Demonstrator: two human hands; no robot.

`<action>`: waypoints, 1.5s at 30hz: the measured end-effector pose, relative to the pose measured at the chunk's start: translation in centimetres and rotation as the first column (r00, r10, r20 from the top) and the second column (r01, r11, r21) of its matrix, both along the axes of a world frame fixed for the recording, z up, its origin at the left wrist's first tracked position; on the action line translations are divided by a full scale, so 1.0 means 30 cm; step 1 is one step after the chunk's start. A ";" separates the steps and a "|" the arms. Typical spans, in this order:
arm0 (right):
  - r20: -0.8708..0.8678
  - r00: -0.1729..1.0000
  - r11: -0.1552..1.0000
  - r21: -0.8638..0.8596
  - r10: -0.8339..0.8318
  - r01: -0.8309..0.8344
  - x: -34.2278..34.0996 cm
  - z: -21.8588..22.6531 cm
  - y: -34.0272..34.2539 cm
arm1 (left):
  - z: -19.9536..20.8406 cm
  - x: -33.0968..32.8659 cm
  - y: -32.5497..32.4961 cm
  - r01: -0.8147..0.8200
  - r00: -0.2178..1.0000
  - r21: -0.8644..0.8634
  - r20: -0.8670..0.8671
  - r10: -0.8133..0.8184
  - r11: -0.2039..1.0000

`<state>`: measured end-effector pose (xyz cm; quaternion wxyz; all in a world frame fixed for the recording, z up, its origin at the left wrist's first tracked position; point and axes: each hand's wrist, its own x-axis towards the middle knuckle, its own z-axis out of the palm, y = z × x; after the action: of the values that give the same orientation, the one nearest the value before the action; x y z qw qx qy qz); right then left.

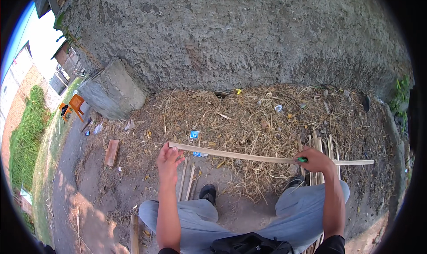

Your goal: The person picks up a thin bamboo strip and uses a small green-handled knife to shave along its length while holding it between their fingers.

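A long, thin pale strip of wood or bamboo [235,154] runs crosswise in front of me, above my knees. My left hand [169,159] pinches its left end between thumb and fingers. Farther right, my right hand [316,159] is closed round the strip, whose end sticks out beyond that wrist. A green-handled tool [302,159] also shows in the right fist; its blade or working end is hidden. Several similar strips [316,142] lie beside my right leg, and a couple of narrow strips [190,182] rest on the ground near my left foot.
Dry shavings [253,120] cover the ground up to a rough grey wall [249,44]. A concrete block [113,91] stands at the far left, with a reddish brick [112,153] nearer. Orange chairs [76,103] stand beyond. A small blue packet [194,134] lies past the strip.
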<state>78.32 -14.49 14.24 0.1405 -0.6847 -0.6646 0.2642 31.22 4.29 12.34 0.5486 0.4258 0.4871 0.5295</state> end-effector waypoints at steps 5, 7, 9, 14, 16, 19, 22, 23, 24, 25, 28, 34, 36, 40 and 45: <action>0.041 0.998 0.998 0.048 0.041 -0.043 0.004 -0.050 0.006 | -0.028 0.033 0.005 -0.116 0.890 0.405 -0.363 0.276 0.907; 0.042 0.999 0.998 0.057 0.029 -0.032 0.012 -0.062 0.008 | 0.019 0.031 -0.007 0.007 0.780 0.337 -0.591 0.206 0.942; 0.039 0.999 0.998 0.054 0.015 -0.017 0.011 -0.050 0.013 | 0.005 0.025 -0.003 -0.013 0.813 0.325 -0.548 0.199 0.946; 0.029 0.999 0.996 0.083 0.040 -0.042 0.003 -0.037 0.020 | -0.013 0.006 -0.011 -0.023 0.799 0.291 -0.569 0.192 0.957; 0.056 0.998 0.998 0.062 0.024 -0.027 -0.003 -0.036 0.013 | 0.024 0.070 -0.070 0.250 0.125 0.680 -0.728 0.674 0.689; 0.084 0.995 0.995 0.071 0.061 -0.067 -0.021 -0.048 0.025 | 0.006 0.157 -0.116 0.338 0.429 0.626 -0.767 0.476 0.703; 0.071 0.995 0.994 0.079 0.075 -0.081 -0.039 -0.037 0.029 | -0.008 0.256 -0.199 0.477 0.465 0.612 -0.785 0.410 0.631; 0.070 0.995 0.994 0.076 0.074 -0.079 -0.041 -0.036 0.030 | -0.005 0.293 -0.233 0.543 0.491 0.592 -0.799 0.347 0.596; 0.043 0.994 0.990 0.093 0.103 -0.107 -0.044 -0.036 0.033 | -0.007 0.320 -0.257 0.605 0.508 0.572 -0.813 0.284 0.554; 0.018 0.991 0.985 0.109 0.133 -0.134 -0.047 -0.036 0.033 | -0.017 0.340 -0.270 0.605 0.508 0.570 -0.814 0.282 0.556; -0.063 0.989 0.988 0.087 0.136 -0.130 -0.055 -0.055 0.038 | -0.050 0.367 -0.286 0.656 0.500 0.640 -0.765 0.405 0.400; -0.254 0.949 0.982 0.038 0.186 -0.182 -0.065 -0.067 0.050 | -0.077 0.360 -0.257 0.639 0.604 0.732 -0.668 0.436 0.236; -0.236 0.960 0.986 -0.022 0.153 -0.163 -0.082 -0.048 0.056 | -0.080 0.361 -0.255 0.558 0.700 0.812 -0.572 0.427 0.173; -0.225 0.964 0.990 0.015 0.142 -0.142 -0.050 -0.082 0.065 | -0.077 0.360 -0.241 0.527 0.744 0.823 -0.567 0.354 0.212; -0.151 0.980 0.992 0.025 0.130 -0.127 -0.032 -0.098 0.075 | -0.041 0.302 -0.208 0.421 0.745 0.814 -0.562 0.359 0.399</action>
<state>77.35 -12.24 11.30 0.1788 -0.6171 -0.6968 0.3190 40.28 -1.95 11.10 0.0192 0.8214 0.2655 0.5044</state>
